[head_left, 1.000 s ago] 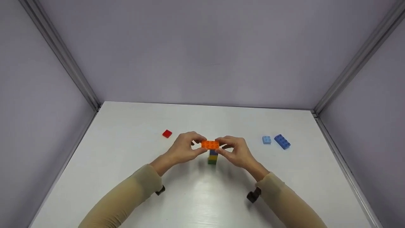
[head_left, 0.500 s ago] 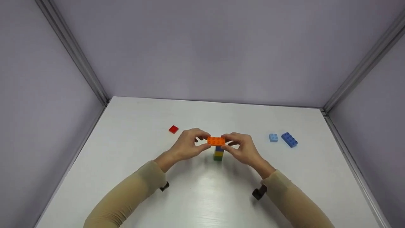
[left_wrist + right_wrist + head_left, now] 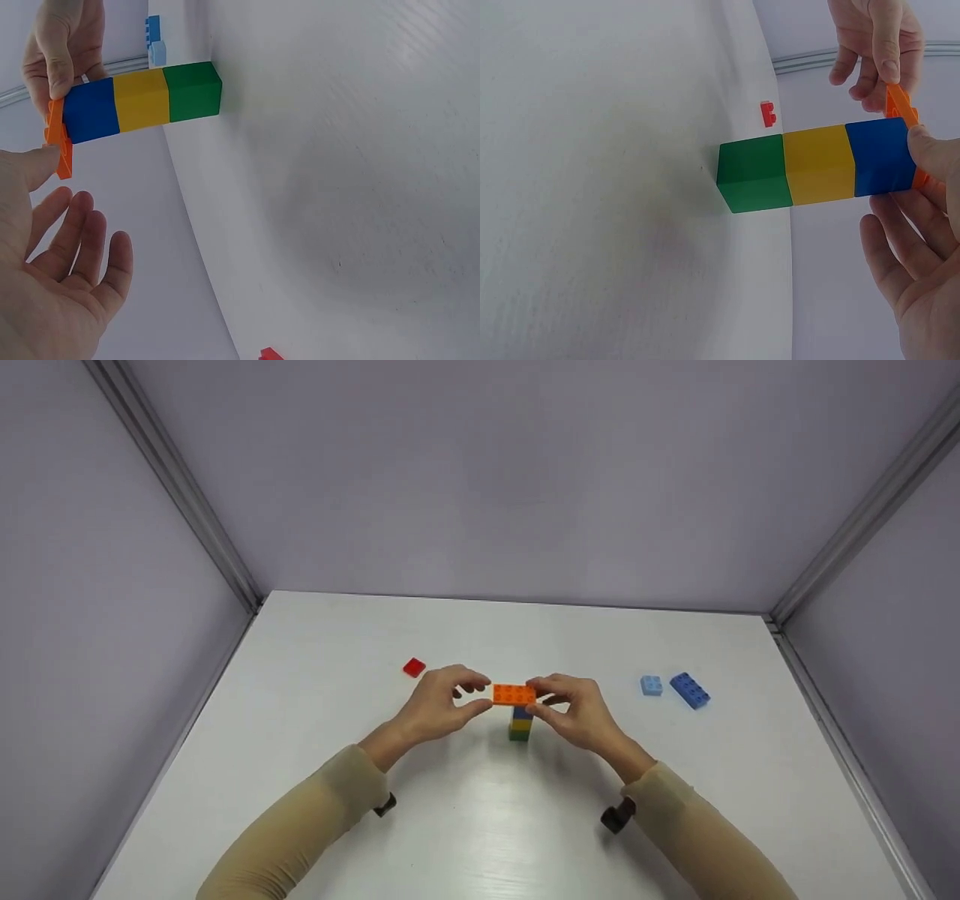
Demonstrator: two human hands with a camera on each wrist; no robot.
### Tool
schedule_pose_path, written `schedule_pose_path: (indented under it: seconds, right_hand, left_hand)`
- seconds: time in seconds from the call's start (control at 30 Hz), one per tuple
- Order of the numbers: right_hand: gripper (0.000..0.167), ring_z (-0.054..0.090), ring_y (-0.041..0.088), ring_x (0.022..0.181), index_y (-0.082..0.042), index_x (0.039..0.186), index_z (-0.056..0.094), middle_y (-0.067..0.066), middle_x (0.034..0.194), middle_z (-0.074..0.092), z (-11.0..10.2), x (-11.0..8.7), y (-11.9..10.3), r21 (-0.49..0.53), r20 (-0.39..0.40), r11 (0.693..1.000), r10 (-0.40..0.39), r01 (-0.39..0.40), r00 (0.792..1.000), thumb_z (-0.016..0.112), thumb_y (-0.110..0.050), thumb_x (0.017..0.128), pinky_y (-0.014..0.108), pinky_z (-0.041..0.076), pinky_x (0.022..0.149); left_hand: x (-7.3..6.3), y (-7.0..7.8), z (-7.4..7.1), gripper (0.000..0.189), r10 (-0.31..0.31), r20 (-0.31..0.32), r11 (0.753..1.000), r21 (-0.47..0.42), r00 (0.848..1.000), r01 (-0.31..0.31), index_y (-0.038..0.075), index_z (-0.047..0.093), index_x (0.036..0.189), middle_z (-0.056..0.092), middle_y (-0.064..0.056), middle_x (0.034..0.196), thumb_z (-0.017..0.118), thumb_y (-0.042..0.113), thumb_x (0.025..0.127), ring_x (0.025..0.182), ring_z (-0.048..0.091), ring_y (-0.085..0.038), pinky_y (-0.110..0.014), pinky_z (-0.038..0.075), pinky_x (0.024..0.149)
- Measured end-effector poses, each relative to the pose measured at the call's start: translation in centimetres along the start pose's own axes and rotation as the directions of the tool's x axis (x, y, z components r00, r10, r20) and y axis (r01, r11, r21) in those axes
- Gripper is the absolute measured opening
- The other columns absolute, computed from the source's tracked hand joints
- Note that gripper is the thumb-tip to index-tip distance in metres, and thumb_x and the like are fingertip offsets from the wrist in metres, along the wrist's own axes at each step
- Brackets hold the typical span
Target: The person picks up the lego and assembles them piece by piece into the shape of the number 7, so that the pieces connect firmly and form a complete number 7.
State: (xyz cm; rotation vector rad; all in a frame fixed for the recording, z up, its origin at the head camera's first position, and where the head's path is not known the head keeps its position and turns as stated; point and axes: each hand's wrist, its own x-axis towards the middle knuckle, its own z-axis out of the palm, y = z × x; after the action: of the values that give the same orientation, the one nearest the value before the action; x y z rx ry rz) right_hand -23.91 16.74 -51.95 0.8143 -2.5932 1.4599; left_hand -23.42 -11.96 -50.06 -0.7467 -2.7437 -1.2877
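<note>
A tower of a green block (image 3: 754, 174), a yellow block (image 3: 819, 165) and a blue block (image 3: 882, 156) stands upright on the table. Across its top lies a thin orange building brick (image 3: 514, 694) with studs, overhanging toward the left. My right hand (image 3: 574, 709) pinches the brick's right end between thumb and fingers, close to the blue block. At the opposite end is my left hand (image 3: 442, 705), its thumb tip right at the orange edge. The left fingers (image 3: 94, 247) are spread and lightly bent, away from the brick.
On the white table (image 3: 315, 660), a small red brick (image 3: 414, 667) lies behind the left hand. A light blue brick (image 3: 651, 685) and a longer blue brick (image 3: 690, 690) lie to the right. Grey walls enclose the back and sides.
The left fingers have loosened from the orange brick and drawn slightly left. My right hand keeps its pinch on the brick. The head view has shifted a little.
</note>
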Motion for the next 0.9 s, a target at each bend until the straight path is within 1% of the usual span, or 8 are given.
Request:
schedule_pose_path:
  seconds: [0.13, 0.23, 0.37, 0.5, 0.73, 0.8, 0.83, 0.9]
  right_hand:
    - [0.034, 0.082, 0.032, 0.115, -0.010, 0.135, 0.082, 0.010, 0.126, 0.084, 0.1, -0.1, -0.1, 0.008, -0.005, 1.000, -0.008, 0.008, 1.000, 0.085, -0.017, 0.101, 0.047, 0.070, 0.100]
    - [0.034, 0.082, 0.033, 0.115, -0.009, 0.134, 0.082, 0.011, 0.126, 0.084, 0.2, -0.1, -0.1, 0.014, -0.005, 1.000, -0.011, 0.011, 1.000, 0.085, -0.016, 0.102, 0.046, 0.070, 0.100]
    - [0.034, 0.082, 0.032, 0.114, -0.008, 0.135, 0.082, 0.011, 0.127, 0.084, 0.2, -0.1, -0.3, 0.014, 0.000, 1.000, -0.016, 0.016, 1.000, 0.085, -0.016, 0.102, 0.047, 0.070, 0.100]
    - [0.036, 0.082, 0.032, 0.113, -0.007, 0.136, 0.081, 0.012, 0.128, 0.084, 0.2, -0.2, -0.3, 0.008, 0.003, 1.000, -0.012, 0.012, 1.000, 0.085, -0.017, 0.102, 0.046, 0.070, 0.100]
    - [0.038, 0.081, 0.032, 0.115, -0.005, 0.139, 0.079, 0.013, 0.131, 0.083, 0.2, -0.1, -0.3, -0.008, 0.006, 1.000, -0.008, 0.009, 1.000, 0.084, -0.017, 0.103, 0.046, 0.070, 0.100]
    - [0.038, 0.081, 0.032, 0.114, -0.006, 0.138, 0.079, 0.012, 0.130, 0.084, 0.2, -0.1, -0.4, -0.006, 0.004, 1.000, -0.012, 0.012, 1.000, 0.084, -0.018, 0.103, 0.046, 0.070, 0.100]
    - [0.037, 0.081, 0.032, 0.114, -0.006, 0.138, 0.080, 0.012, 0.130, 0.084, 0.1, -0.2, -0.4, -0.005, 0.005, 1.000, -0.013, 0.013, 1.000, 0.084, -0.018, 0.103, 0.047, 0.070, 0.100]
    - [0.036, 0.081, 0.032, 0.114, -0.007, 0.137, 0.080, 0.012, 0.129, 0.084, 0.1, -0.2, -0.4, -0.002, 0.007, 1.000, -0.014, 0.014, 1.000, 0.084, -0.019, 0.103, 0.047, 0.070, 0.100]
  left_hand:
    - [-0.1, -0.3, -0.2, 0.033, 0.025, -0.014, 1.000, 0.002, 1.000, -0.025, 0.006, 0.079, 0.134, 0.081, -0.016, 0.127, 0.081, 0.022, 0.105, 0.114, 0.074, -0.036, -0.057, 0.067, 0.101]
    - [-0.2, -0.6, -0.4, 0.033, 0.032, -0.016, 0.999, 0.013, 0.999, -0.032, 0.005, 0.079, 0.133, 0.081, -0.017, 0.126, 0.081, 0.022, 0.105, 0.115, 0.074, -0.042, -0.057, 0.067, 0.099]
    - [-0.4, -0.8, -0.7, 0.033, 0.006, -0.011, 0.999, 0.038, 1.000, -0.005, 0.008, 0.079, 0.134, 0.081, -0.016, 0.128, 0.081, 0.024, 0.105, 0.117, 0.073, -0.042, -0.052, 0.066, 0.101]
    - [-0.6, -1.3, -0.8, 0.035, -0.020, -0.019, 0.998, 0.057, 1.000, 0.021, 0.010, 0.079, 0.136, 0.081, -0.014, 0.129, 0.081, 0.025, 0.105, 0.119, 0.074, -0.041, -0.051, 0.066, 0.102]
    - [-0.6, -2.7, -1.5, 0.040, -0.079, -0.042, 0.994, 0.077, 0.996, 0.082, 0.011, 0.077, 0.140, 0.079, -0.014, 0.137, 0.082, 0.028, 0.104, 0.127, 0.073, -0.040, -0.052, 0.064, 0.107]
    - [-0.6, -3.1, -1.7, 0.041, -0.077, -0.057, 0.992, 0.099, 0.995, 0.082, 0.010, 0.077, 0.140, 0.079, -0.014, 0.138, 0.082, 0.028, 0.104, 0.128, 0.073, -0.038, -0.054, 0.064, 0.108]
    - [-0.6, -3.3, -1.8, 0.042, -0.075, -0.066, 0.990, 0.113, 0.995, 0.083, 0.009, 0.077, 0.140, 0.079, -0.014, 0.139, 0.082, 0.028, 0.104, 0.128, 0.073, -0.038, -0.055, 0.062, 0.112]
    - [-0.6, -3.7, -2.1, 0.043, -0.077, -0.081, 0.987, 0.132, 0.994, 0.087, 0.007, 0.077, 0.140, 0.079, -0.014, 0.141, 0.083, 0.029, 0.103, 0.131, 0.072, -0.038, -0.057, 0.059, 0.115]
